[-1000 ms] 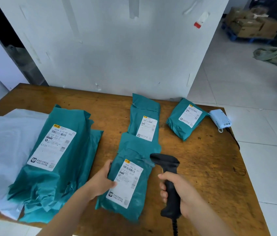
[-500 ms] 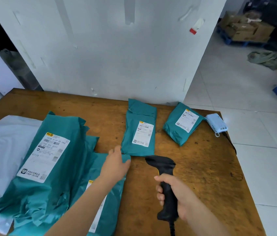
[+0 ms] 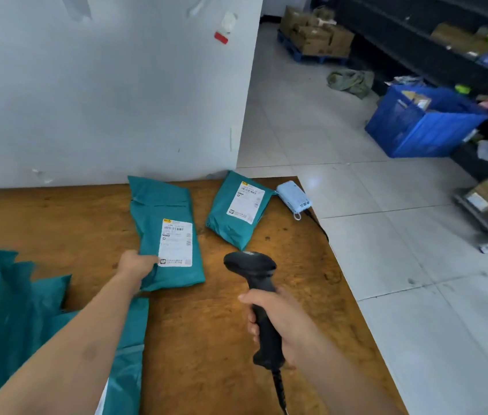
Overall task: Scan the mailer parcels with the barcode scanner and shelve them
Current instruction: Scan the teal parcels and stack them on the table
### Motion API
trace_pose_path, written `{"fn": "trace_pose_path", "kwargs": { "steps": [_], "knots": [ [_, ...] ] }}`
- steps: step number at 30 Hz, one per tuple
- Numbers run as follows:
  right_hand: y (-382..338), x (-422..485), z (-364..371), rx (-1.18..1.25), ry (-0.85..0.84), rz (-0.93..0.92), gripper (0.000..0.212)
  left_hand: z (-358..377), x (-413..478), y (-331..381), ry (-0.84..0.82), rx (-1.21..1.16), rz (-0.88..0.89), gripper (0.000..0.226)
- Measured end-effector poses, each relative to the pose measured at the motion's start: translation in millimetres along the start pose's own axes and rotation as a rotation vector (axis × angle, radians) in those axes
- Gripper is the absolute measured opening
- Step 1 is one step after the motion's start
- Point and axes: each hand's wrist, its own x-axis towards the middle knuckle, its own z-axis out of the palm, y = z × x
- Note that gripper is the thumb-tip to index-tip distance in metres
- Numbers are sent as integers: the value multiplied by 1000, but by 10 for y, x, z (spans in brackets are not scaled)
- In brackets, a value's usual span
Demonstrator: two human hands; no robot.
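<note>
Left grip grasps mailer parcel at its near-left edge.
Right grip clenches barcode scanner; open counter between them, counter's right edge close.

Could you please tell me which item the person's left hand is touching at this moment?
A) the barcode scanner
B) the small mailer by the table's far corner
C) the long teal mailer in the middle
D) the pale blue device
C: the left hand touches the lower left edge of the long teal mailer, beside its white label, while the right hand grips the barcode scanner.
</note>
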Motion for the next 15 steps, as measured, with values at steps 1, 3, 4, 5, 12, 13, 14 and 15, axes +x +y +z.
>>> {"fn": "trace_pose_path", "kwargs": {
  "steps": [1, 3, 4, 5, 12, 13, 14, 15],
  "knots": [
    [7, 3, -12, 10, 0, 2, 15, 33, -49, 22, -20, -42, 30, 36],
    [38, 0, -34, 24, -12, 0, 16, 107, -202, 16, -78, -102, 83, 32],
    [58, -1, -43, 31, -15, 2, 17, 139, -316, -15, -106, -117, 106, 31],
    [77, -4, -52, 36, -17, 8, 18, 164, -429, -69, -133, -128, 120, 31],
    [266, -21, -48, 11, -62, 89, 31, 147, -1198, -828, -339, -387, -42, 27],
    [291, -26, -36, 5, -72, 99, 31, 166, -1279, -950, -348, -347, -52, 27],
    [322, -24, -26, 4, -78, 103, 29, 190, -1323, -1064, -344, -289, -48, 25],
    [350, -20, -16, 4, -80, 100, 25, 205, -1335, -1156, -331, -200, -33, 21]
  ]
}}
